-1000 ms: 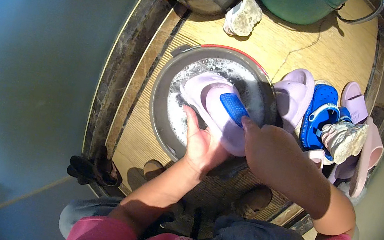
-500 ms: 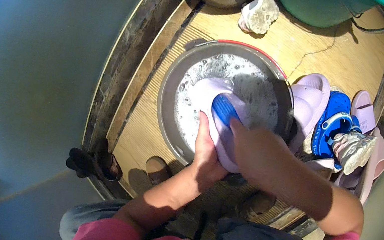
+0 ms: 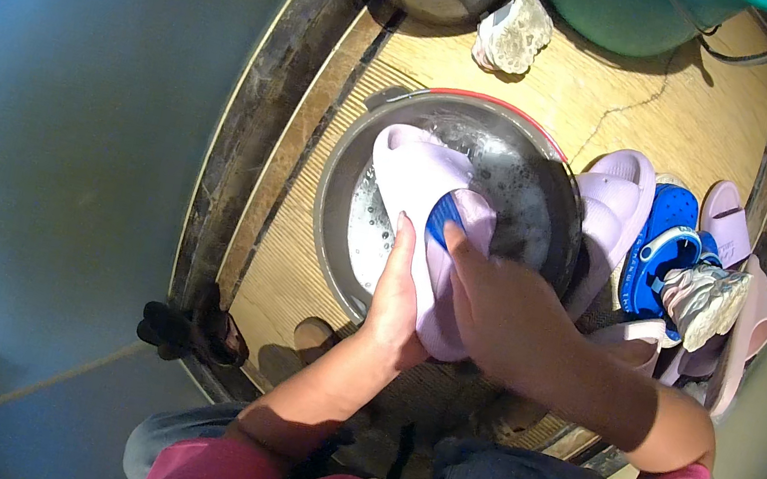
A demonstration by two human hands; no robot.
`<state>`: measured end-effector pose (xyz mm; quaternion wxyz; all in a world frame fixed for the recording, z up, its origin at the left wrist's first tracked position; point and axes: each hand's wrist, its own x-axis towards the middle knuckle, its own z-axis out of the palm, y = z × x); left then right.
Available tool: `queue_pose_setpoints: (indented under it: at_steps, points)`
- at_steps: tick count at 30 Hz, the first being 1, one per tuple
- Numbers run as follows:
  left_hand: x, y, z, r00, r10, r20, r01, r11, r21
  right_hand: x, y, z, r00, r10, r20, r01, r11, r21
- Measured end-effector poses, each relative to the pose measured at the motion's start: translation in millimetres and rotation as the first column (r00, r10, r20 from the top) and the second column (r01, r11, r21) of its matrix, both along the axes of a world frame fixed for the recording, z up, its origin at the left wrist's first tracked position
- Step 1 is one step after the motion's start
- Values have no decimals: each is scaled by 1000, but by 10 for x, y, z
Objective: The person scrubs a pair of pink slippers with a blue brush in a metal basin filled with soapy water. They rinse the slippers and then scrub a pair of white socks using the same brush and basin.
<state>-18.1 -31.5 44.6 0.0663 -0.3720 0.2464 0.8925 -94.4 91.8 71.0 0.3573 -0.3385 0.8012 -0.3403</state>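
Observation:
Over a dark basin (image 3: 329,230) of sudsy water (image 3: 370,258) I hold a pale lilac slide sandal (image 3: 416,169), tilted with its toe end away from me. My left hand (image 3: 397,308) grips the sandal along its left side near the heel, thumb up. My right hand (image 3: 504,305) is closed on a blue scrub brush (image 3: 444,217), pressed into the sandal's foot opening. The brush is partly hidden by the strap and my fingers; its bristles are out of sight.
Right of the basin lie a lilac slide (image 3: 623,204), blue clogs (image 3: 667,211), other pink footwear (image 3: 750,321) and a crumpled whitish bundle (image 3: 705,304). At the back stand another dark basin (image 3: 433,4), a whitish lump (image 3: 514,33) and a green bucket (image 3: 624,16).
The sandal has risen a little out of the suds and its toe end now shows clearly. The brush has slid deeper under the strap, my right hand following it.

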Motion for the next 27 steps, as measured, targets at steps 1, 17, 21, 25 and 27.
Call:
queue_pose_setpoints:
  at_steps: [1, 17, 21, 25, 27]
  points:
    - [34, -16, -28, 1000, 3, -6, -3, 1000, 5, 12, 74, 135, 998, 37, 59, -39, 999, 25]
    - [128, -297, -236, 1000, -23, -12, 26, 969, 246, 157, 159, 51, 994, 81, 78, -82, 997, 14]
    - [78, -76, -265, 998, -15, 59, 12, 998, 61, 37, 19, 7, 991, 126, -48, -114, 974, 198]
    - [13, -20, -253, 998, -40, 48, 33, 990, 135, -254, -263, -633, 992, 48, -118, -24, 980, 197]
    - [9, -103, -391, 997, -53, 47, 42, 974, 222, -133, -283, -658, 993, 37, -116, -4, 962, 273]
